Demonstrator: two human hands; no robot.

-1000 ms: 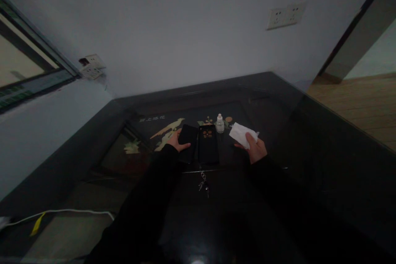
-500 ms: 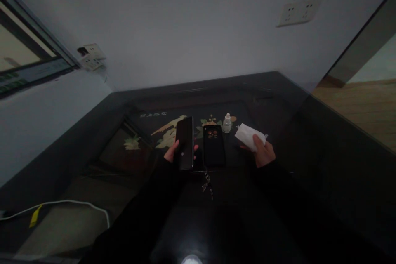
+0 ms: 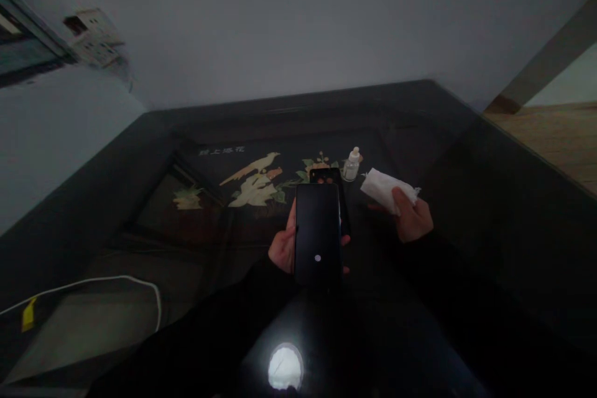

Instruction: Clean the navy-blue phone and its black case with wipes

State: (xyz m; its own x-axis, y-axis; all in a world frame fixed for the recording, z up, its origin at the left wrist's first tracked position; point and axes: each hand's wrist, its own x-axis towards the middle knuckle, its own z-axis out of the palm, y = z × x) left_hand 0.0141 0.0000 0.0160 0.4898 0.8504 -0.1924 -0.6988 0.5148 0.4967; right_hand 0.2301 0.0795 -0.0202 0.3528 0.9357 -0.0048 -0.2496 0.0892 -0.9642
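My left hand (image 3: pixel 283 249) grips a black phone (image 3: pixel 318 233), holding it upright above the dark table with its dark screen toward me. Behind the phone lies a black phone case (image 3: pixel 327 176) on the table, mostly hidden by the phone. My right hand (image 3: pixel 411 219) is closed on a white crumpled tissue (image 3: pixel 383 189), a little to the right of the phone. A small clear bottle with a white cap (image 3: pixel 351 165) stands just beyond the case, between it and the tissue.
The black glossy table (image 3: pixel 489 224) has an inlaid picture of a bird and flowers (image 3: pixel 254 179). A white cable (image 3: pixel 93 283) with a yellow tag lies at the left front. Wall sockets (image 3: pixel 93 40) sit at the upper left. A light reflection (image 3: pixel 285 367) glares near the front edge.
My left hand picked the phone up off the table, raised it and brought it toward me, in front of the case. The right hand kept hold of the tissue. The view tilted down.
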